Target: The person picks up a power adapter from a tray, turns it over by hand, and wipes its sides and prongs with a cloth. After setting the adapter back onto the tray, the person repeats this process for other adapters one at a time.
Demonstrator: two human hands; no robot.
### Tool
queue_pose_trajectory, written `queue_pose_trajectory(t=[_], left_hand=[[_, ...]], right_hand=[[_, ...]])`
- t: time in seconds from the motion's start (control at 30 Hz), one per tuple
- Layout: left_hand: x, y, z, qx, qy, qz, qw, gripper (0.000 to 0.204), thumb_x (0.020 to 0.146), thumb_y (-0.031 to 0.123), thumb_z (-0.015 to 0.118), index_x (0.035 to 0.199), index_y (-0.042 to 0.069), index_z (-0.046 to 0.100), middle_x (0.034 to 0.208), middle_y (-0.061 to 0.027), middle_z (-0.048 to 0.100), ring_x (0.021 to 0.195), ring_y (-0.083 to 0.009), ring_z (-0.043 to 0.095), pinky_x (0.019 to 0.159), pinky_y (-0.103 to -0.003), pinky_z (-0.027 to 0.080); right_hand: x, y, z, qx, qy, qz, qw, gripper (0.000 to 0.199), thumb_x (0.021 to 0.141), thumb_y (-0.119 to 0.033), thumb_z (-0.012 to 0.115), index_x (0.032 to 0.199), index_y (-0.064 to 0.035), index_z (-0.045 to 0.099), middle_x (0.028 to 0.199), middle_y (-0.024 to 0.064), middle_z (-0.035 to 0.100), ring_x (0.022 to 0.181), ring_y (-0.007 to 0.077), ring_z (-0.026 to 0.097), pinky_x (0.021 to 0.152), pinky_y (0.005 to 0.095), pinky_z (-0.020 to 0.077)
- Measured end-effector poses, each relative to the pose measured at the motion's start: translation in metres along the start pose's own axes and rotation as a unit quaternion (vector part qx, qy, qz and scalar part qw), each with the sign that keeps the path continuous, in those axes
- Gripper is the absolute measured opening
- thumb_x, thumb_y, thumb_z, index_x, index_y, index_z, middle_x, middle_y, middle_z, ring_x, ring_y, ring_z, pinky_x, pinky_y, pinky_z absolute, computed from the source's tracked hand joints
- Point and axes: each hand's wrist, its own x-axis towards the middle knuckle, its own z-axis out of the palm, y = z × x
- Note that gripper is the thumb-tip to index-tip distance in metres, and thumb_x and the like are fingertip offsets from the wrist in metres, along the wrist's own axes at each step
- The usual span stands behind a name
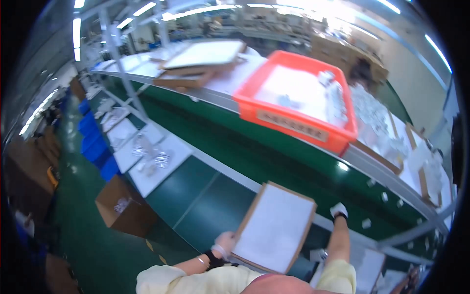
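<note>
My left hand [225,243] gripped the white-topped cardboard tray [274,226] at its near-left edge; keeping it level seemed wise. My right hand [339,210] (gloved, fingers curled, holding nothing I could see) rested on the bench rail [391,183], right of the tray.

A flat tray [275,226] lies on the near workbench [205,201], directly before the person. The left hand [225,243] is at its near left edge; the right hand [339,210] is just beside its far right corner. Behind the bench runs a conveyor belt [254,152]. Beyond the belt, a crate [293,105] rests on a raised shelf, with stacked trays [200,61] to its left. A cardboard box [125,206] stands on the floor left of the bench.
</note>
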Motion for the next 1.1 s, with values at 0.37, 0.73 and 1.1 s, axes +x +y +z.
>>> queue_pose_trajectory(t=[0.37, 0.73, 1.1], left_hand=[[-0.064, 0.023, -0.037, -0.36, 0.088, 0.078, 0.926, 0.031, 0.097, 0.026, 0.056, 0.11, -0.001, 0.058, 0.093, -0.0104, 0.065, 0.082, -0.0166, 0.061, 0.074, -0.03, 0.05], [-0.162, -0.089, -0.105, -0.534, 0.241, 0.106, 0.804, 0.023, 0.097, 0.022, 0.059, 0.105, 0.001, 0.059, 0.092, -0.0031, 0.063, 0.084, -0.0106, 0.059, 0.078, -0.026, 0.048], [-0.154, -0.067, -0.27, -0.687, 0.258, 0.252, 0.631, 0.033, 0.1, 0.033, 0.051, 0.11, 0.004, 0.06, 0.103, -0.0057, 0.065, 0.091, -0.0136, 0.06, 0.081, -0.028, 0.047]], right_hand=[[-0.269, -0.139, -0.179, 0.106, 0.076, -0.372, 0.919, 0.061, 0.08, -0.043, 0.069, 0.119, 0.0031, 0.06, 0.118, 0.0249, 0.062, 0.106, 0.0398, 0.061, 0.091, 0.0456, 0.0492], [-0.444, -0.221, -0.158, 0.518, -0.201, -0.356, 0.751, 0.071, 0.087, -0.025, 0.069, 0.141, 0.0062, 0.036, 0.134, 0.0281, 0.049, 0.12, 0.034, 0.054, 0.097, 0.038, 0.0457], [-0.475, -0.408, -0.27, 0.512, 0.04, -0.476, 0.714, 0.035, 0.094, -0.011, 0.05, 0.126, 0.0038, 0.051, 0.088, 0.0058, 0.06, 0.074, 0.0148, 0.053, 0.07, 0.0282, 0.0467]])
